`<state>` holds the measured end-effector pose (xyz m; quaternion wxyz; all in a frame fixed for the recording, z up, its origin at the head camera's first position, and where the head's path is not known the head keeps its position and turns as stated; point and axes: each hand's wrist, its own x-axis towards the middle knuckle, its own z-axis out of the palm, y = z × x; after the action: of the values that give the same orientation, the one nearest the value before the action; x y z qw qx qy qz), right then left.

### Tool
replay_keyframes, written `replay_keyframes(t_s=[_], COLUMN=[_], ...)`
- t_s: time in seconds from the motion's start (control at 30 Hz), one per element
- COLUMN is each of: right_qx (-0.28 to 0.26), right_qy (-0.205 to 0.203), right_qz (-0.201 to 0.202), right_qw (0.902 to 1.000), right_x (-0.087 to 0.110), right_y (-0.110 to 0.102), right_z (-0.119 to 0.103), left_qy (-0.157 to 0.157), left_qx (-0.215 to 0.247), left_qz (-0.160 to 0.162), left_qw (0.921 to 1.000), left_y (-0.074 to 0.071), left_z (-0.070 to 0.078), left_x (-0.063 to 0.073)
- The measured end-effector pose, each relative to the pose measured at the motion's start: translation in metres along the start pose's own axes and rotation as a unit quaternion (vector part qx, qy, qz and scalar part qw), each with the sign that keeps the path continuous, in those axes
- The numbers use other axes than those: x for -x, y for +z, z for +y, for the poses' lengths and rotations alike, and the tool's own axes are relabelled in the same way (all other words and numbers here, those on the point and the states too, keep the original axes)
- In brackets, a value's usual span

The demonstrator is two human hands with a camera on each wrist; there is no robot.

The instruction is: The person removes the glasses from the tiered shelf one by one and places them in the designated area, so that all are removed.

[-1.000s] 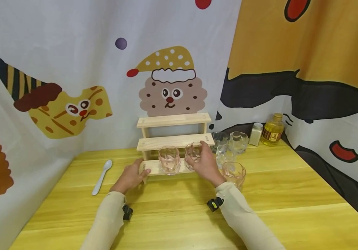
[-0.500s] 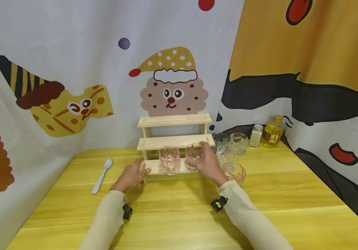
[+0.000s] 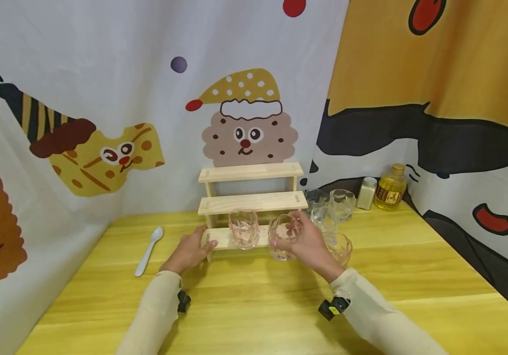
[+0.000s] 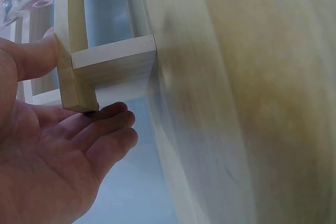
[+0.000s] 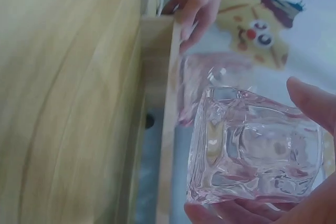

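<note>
A three-tier wooden display rack (image 3: 254,202) stands at the back of the table. Its bottom board carries a pinkish, wavy-sided drinking glass (image 3: 243,229). My left hand (image 3: 188,251) grips the left end of that board; the left wrist view has the thumb (image 4: 37,56) on one side and the fingers on the other. With my right hand (image 3: 309,245) I hold a second pinkish glass (image 5: 257,145) between thumb and fingers. In the head view it is upright, just in front of the bottom board's right part, and its base appears off the board.
Several clear glasses (image 3: 342,203) stand right of the rack, and another pinkish glass (image 3: 340,246) is partly behind my right hand. Farther right are a white-filled jar (image 3: 366,193) and an oil bottle (image 3: 390,187). A white spoon (image 3: 149,251) lies on the left.
My right hand has drawn the held glass off the bottom board, toward me and slightly right. My left hand keeps its grip on the rack. The head view has shifted slightly.
</note>
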<state>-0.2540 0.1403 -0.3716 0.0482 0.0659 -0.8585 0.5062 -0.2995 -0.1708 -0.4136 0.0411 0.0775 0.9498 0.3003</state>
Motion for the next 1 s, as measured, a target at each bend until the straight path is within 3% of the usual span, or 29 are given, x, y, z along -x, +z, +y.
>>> replay_keyframes(t_s=[0.3,0.53,0.63,0.8,1.0], right_qx=[0.012,0.016,0.014,0.056,0.107], right_qy=[-0.036,-0.052,-0.073,-0.102,-0.100], right_qz=[-0.039,-0.043,-0.037,-0.005,0.033], right_qw=[0.9985,0.9976,0.9965,0.9932,0.9886], right_x=[0.038,0.061,0.064,0.064,0.058], right_y=[-0.022,-0.053,-0.068,-0.093,-0.129], right_z=[-0.012,-0.013,-0.008,0.005,0.019], left_qy=[0.000,0.013,0.016,0.016,0.011], left_qx=[0.000,-0.013,-0.016,-0.017,-0.019], left_qz=[0.006,0.012,0.014,0.013,0.001], left_qw=[1.0000,0.9998,0.9997,0.9996,0.9997], left_y=[0.000,-0.002,-0.003,-0.004,-0.004], left_z=[0.003,0.002,0.001,0.001,0.003], left_x=[-0.001,-0.001,-0.001,0.000,0.000])
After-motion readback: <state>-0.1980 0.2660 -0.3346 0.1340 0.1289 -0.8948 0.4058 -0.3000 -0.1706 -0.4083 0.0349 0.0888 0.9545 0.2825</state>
